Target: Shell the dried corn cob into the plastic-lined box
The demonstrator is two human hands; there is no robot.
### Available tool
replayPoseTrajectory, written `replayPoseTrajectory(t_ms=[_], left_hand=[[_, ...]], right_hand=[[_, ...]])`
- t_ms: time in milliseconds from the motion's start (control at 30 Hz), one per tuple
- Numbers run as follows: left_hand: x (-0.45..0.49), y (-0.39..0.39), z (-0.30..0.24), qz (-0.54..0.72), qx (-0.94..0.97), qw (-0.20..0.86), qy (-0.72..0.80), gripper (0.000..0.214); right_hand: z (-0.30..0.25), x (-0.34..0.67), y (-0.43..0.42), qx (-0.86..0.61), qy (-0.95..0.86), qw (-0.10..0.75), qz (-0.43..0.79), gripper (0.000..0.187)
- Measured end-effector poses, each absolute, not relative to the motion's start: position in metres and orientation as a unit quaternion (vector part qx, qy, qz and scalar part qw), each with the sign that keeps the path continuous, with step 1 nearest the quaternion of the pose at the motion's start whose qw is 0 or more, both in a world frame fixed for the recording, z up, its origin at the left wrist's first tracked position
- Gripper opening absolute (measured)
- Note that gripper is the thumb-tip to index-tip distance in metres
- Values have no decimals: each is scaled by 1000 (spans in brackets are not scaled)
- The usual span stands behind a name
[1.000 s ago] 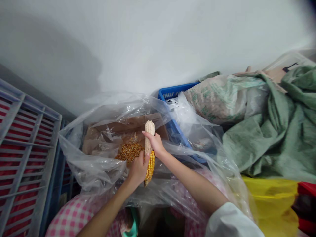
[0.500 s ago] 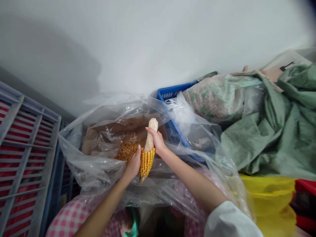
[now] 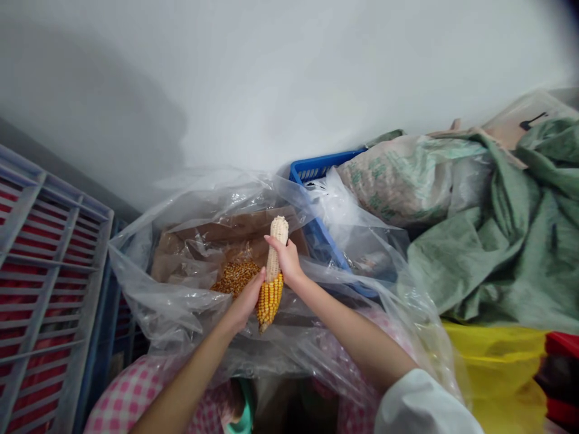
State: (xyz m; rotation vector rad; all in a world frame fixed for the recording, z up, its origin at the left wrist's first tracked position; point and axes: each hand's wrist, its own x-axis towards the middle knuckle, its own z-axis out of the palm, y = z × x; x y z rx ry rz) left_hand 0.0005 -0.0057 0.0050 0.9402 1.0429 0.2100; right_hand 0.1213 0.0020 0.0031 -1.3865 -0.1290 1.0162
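A corn cob is held upright and slightly tilted between my hands. Its upper part is bare and pale; yellow kernels cover the lower part down to the pointed tip. My right hand is wrapped round the bare part, thumb across the front. My left hand grips the kernel-covered part from the left, its thumb near the border of the bare section; its other fingers are hidden behind the cob. Loose corn kernels lie in a heap behind my left hand, inside a clear plastic bag lined up with a cardboard box.
Right of the bag stands a blue basket holding white plastic and a filled printed bag. Green cloth and a yellow bag lie farther right. A grey slatted crate stands at the left. A white wall rises behind.
My left thumb has moved up and inward along the cob, toward the border of the bare part. The cob has shifted very slightly; my right hand keeps its grip.
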Motion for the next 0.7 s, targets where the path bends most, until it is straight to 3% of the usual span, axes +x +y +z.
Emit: replayPoseTrajectory(t_ms=[133, 333, 700], left_hand=[[-2, 3, 9, 83, 367, 775, 507, 54], [-5, 3, 19, 88, 336, 825, 445, 30], [1, -14, 36, 109, 247, 864, 425, 34]], right_hand=[[11, 129, 5, -572, -31, 663, 481, 41], [20, 142, 4, -473, -36, 664, 577, 32], [18, 139, 2, -410, -68, 689, 595, 30]])
